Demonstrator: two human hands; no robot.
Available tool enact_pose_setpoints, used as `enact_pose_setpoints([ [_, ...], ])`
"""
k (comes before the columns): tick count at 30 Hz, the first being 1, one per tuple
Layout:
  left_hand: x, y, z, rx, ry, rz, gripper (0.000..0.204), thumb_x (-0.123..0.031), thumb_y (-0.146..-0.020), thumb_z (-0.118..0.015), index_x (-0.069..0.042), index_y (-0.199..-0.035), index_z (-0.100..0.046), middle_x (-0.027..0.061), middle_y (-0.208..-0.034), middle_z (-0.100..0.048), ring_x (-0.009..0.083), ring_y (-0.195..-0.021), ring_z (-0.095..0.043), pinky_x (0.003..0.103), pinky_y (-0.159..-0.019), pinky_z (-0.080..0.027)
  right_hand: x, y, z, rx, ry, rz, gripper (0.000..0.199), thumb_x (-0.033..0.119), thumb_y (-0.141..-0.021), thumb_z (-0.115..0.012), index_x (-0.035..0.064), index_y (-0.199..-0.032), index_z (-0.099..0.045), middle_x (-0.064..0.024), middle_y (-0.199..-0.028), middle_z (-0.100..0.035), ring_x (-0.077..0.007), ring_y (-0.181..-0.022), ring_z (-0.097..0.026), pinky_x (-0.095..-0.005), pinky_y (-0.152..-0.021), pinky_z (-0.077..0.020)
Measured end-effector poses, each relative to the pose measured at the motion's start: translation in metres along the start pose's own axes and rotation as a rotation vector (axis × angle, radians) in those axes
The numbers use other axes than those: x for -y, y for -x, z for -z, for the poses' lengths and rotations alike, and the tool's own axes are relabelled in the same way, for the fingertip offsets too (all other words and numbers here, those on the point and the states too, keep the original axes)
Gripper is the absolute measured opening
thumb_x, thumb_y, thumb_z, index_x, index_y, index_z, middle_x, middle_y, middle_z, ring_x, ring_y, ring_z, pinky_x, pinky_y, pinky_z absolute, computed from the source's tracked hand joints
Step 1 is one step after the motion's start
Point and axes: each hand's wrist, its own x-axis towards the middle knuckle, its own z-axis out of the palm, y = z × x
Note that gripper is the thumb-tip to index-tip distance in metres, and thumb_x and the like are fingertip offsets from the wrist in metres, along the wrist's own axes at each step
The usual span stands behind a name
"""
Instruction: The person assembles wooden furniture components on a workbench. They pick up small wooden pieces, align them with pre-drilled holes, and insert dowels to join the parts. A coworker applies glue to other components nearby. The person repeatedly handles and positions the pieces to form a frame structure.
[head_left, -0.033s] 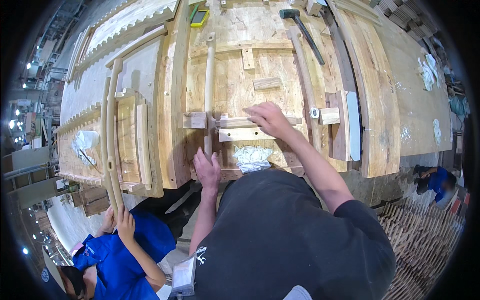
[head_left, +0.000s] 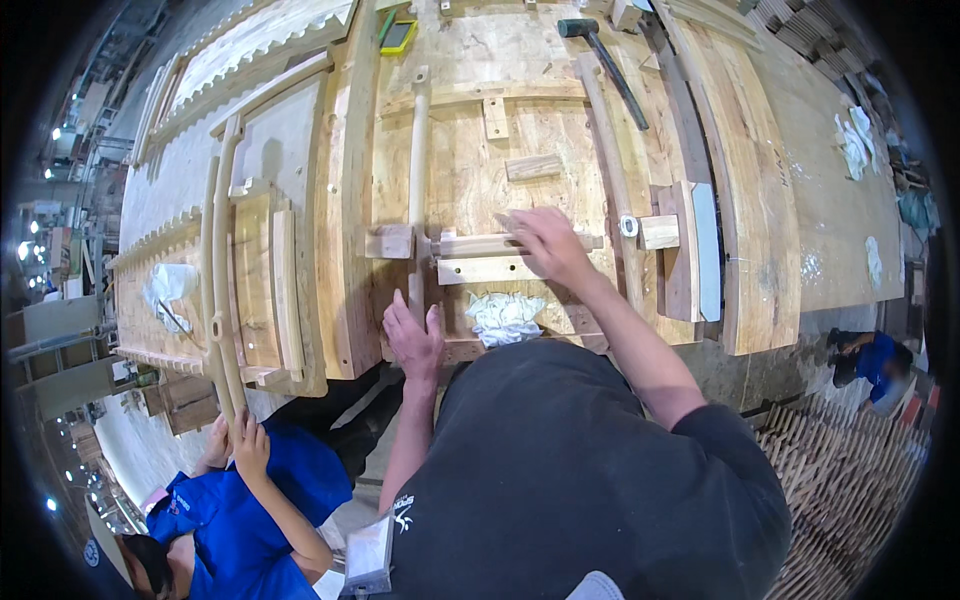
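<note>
So the right hand [head_left: 545, 245] is lying palm-down on a short flat wooden bar [head_left: 480, 243] that runs crosswise on the big wooden workbench [head_left: 460, 180], fingers curled loosely over its right end, more pressing than really clamping it. A second, paler bar [head_left: 480, 270] sits just below it, pretty much touching. The left hand [head_left: 413, 335] is open and flat, fingers together and pointing up the bench, resting at the near end of a long rounded wooden rod [head_left: 417, 170] that runs away from the person; can't tell if it's actually gripping anything, looks like it's only laid against the wood. A small wooden block [head_left: 388, 241] sits right beside the rod, where it meets the crosswise bars. Just beside the left hand there's a crumpled white rag [head_left: 503, 316] near the bench edge. Further up the bench: a loose little wood offcut [head_left: 533, 166], a black mallet [head_left: 600, 50] near the far edge, and a yellow-green flat gadget [head_left: 398, 35]. Off to the left, a person in a blue shirt [head_left: 240, 520] has both hands on a long curved wooden piece [head_left: 218, 260] standing against a neighbouring bench.
</note>
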Motion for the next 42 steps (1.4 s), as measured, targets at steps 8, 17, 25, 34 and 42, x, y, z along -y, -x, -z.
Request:
enact_pose_setpoints([
  [8,-0.1,-0.068,-0.023,0.182,0.071,-0.689,0.098,-0.043,-0.083,-0.089,0.0,-0.158,-0.044,0.0253,-0.147,-0.054,0.0409,-0.141,-0.048,0.052,-0.121,-0.037,-0.01,0.14,0.05,-0.295,0.761,-0.432,0.052,0.015,-0.097,-0.071,0.0,-0.143,-0.054,-0.0221,-0.122,-0.063,-0.0427,-0.116,-0.059,-0.0555,-0.099,-0.0449],
  [17,-0.097,-0.089,-0.099,0.259,-0.055,-0.838,0.106,-0.056,-0.063,-0.097,0.0,-0.143,-0.055,0.0233,-0.133,-0.065,0.0437,-0.126,-0.06,0.055,-0.111,-0.045,-0.033,0.136,0.059,-0.301,0.414,-0.859,0.025,0.019,-0.09,-0.067,0.0034,-0.107,-0.06,-0.0214,-0.096,-0.065,-0.0443,-0.093,-0.065,-0.0567,-0.085,-0.051],
  [25,-0.098,-0.093,-0.088,0.325,-0.139,-0.807,0.106,-0.057,-0.063,-0.096,0.0,-0.143,-0.055,0.0235,-0.131,-0.065,0.0434,-0.124,-0.059,0.057,-0.109,-0.044,-0.026,0.16,0.039,-0.293,0.377,-0.877,0.039,0.024,-0.085,-0.073,-0.0007,-0.113,-0.06,-0.0255,-0.107,-0.064,-0.0454,-0.104,-0.063,-0.0563,-0.09,-0.0519],
  [34,-0.111,-0.096,-0.077,0.323,-0.031,-0.831,0.097,-0.055,-0.065,-0.094,0.0,-0.136,-0.057,0.0185,-0.12,-0.065,0.0374,-0.116,-0.062,0.049,-0.104,-0.047,-0.03,0.167,0.038,-0.236,0.271,-0.899,0.037,0.027,-0.093,-0.073,0.0032,-0.116,-0.056,-0.0276,-0.096,-0.07,-0.0513,-0.095,-0.069,-0.0614,-0.082,-0.0527],
  [42,-0.105,-0.091,-0.084,0.212,-0.058,-0.84,0.099,-0.059,-0.067,-0.093,-0.003,-0.139,-0.055,0.0169,-0.127,-0.062,0.0346,-0.121,-0.061,0.048,-0.11,-0.044,-0.034,0.169,0.049,-0.324,0.18,-0.707,0.059,0.026,-0.091,-0.074,0.0042,-0.143,-0.057,-0.0275,-0.105,-0.075,-0.0484,-0.098,-0.072,-0.0549,-0.084,-0.0562],
])
